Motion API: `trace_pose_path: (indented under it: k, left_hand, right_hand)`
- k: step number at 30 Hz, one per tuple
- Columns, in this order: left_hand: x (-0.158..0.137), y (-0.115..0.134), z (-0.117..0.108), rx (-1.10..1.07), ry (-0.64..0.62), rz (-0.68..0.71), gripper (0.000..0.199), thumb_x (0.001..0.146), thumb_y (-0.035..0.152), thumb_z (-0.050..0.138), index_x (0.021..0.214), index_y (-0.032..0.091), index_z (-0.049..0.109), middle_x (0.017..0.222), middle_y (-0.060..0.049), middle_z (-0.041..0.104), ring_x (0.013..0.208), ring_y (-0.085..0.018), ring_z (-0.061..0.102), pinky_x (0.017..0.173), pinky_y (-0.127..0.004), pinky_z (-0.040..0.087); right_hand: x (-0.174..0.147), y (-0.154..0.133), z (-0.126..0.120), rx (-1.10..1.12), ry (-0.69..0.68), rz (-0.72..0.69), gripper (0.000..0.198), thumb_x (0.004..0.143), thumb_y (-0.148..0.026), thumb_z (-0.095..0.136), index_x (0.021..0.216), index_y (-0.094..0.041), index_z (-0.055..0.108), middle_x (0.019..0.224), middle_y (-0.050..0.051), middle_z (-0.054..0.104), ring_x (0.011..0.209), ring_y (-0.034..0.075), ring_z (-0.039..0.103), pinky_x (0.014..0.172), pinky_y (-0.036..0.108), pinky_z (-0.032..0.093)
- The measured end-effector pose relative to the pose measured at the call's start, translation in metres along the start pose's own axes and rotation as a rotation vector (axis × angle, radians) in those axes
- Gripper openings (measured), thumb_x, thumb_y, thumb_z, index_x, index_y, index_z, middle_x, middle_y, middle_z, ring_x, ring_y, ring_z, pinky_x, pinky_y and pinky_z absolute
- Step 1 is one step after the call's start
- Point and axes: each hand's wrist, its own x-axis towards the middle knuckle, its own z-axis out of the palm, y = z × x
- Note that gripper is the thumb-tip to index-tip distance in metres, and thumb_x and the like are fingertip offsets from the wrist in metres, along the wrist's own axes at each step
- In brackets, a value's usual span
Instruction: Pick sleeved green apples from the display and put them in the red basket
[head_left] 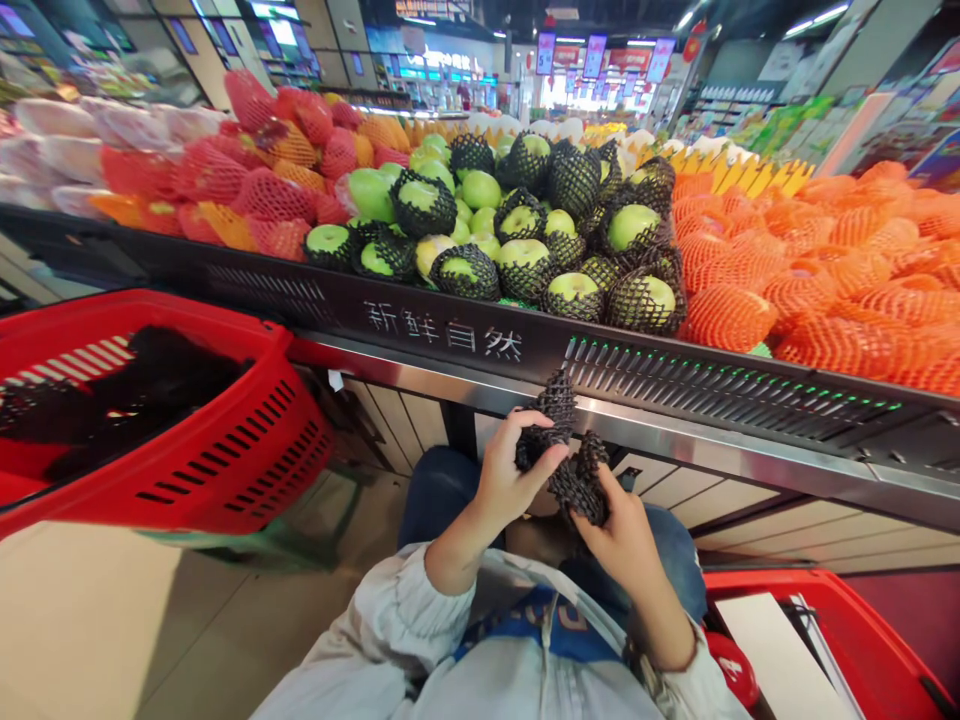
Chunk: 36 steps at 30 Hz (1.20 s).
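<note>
Below the front rail of the fruit stand, my left hand (517, 465) has its thumb and fingers closed around a black foam fruit net (556, 400). Another black foam net (581, 485), touching the first, is pinched in my right hand (622, 525). Both nets look bunched up, and I see no fruit inside them. Beyond my hands, green apples (480, 190) are heaped on the stand, many wrapped in the same black netting and some bare.
A red basket (232, 460) with dark items stands at left. Another red basket (862, 610) at lower right holds papers. Fruit in red nets (277, 195) and orange nets (832, 260) flanks the apples. The stand's black front rail (337, 300) runs across.
</note>
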Motion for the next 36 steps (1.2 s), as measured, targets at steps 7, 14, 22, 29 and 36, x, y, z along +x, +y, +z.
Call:
trace_pose_path:
  k: [7, 14, 22, 29, 36]
  left_hand:
    - [0.006, -0.003, -0.006, -0.046, 0.004, -0.09, 0.031, 0.084, 0.043, 0.072, 0.083, 0.021, 0.05, 0.081, 0.001, 0.054, 0.078, -0.015, 0.054, 0.075, -0.026, 0.043]
    - [-0.003, 0.002, 0.008, -0.288, -0.525, -0.324, 0.052, 0.061, 0.048, 0.089, 0.092, 0.017, 0.06, 0.098, -0.006, 0.064, 0.092, -0.022, 0.06, 0.083, -0.031, 0.048]
    - [0.0, -0.012, 0.015, -0.24, -0.346, -0.346, 0.017, 0.07, 0.014, 0.064, 0.086, 0.016, 0.063, 0.084, -0.002, 0.066, 0.084, -0.02, 0.061, 0.079, -0.03, 0.049]
    - [-0.006, -0.009, 0.022, -0.247, -0.493, -0.292, 0.043, 0.063, 0.01, 0.066, 0.104, 0.018, 0.057, 0.097, -0.002, 0.066, 0.09, -0.019, 0.061, 0.082, -0.029, 0.048]
    - [0.008, -0.016, 0.018, -0.299, -0.393, -0.206, 0.03, 0.082, 0.04, 0.071, 0.101, 0.018, 0.066, 0.109, -0.01, 0.07, 0.104, -0.025, 0.065, 0.096, -0.036, 0.048]
  right_hand:
    - [-0.004, 0.003, -0.002, 0.089, 0.23, 0.008, 0.026, 0.08, -0.027, 0.064, 0.102, -0.02, 0.052, 0.078, 0.003, 0.068, 0.066, 0.022, 0.065, 0.056, 0.03, 0.051]
    - [-0.01, 0.001, 0.001, 0.192, 0.263, -0.113, 0.033, 0.085, -0.027, 0.067, 0.116, -0.019, 0.06, 0.104, 0.009, 0.07, 0.094, 0.025, 0.068, 0.084, 0.037, 0.057]
    - [-0.022, 0.037, 0.01, 0.826, 0.387, 0.154, 0.041, 0.082, -0.031, 0.068, 0.123, -0.028, 0.064, 0.116, 0.007, 0.07, 0.112, 0.026, 0.066, 0.095, 0.042, 0.056]
    - [0.011, 0.014, 0.004, 0.996, 0.561, 0.288, 0.071, 0.083, -0.031, 0.074, 0.148, -0.033, 0.046, 0.118, 0.007, 0.072, 0.08, 0.02, 0.071, 0.075, 0.033, 0.058]
    - [0.035, 0.007, -0.029, 1.08, 0.544, 0.229, 0.085, 0.091, -0.053, 0.068, 0.158, -0.046, 0.016, 0.115, 0.006, 0.074, 0.077, 0.02, 0.074, 0.072, 0.034, 0.06]
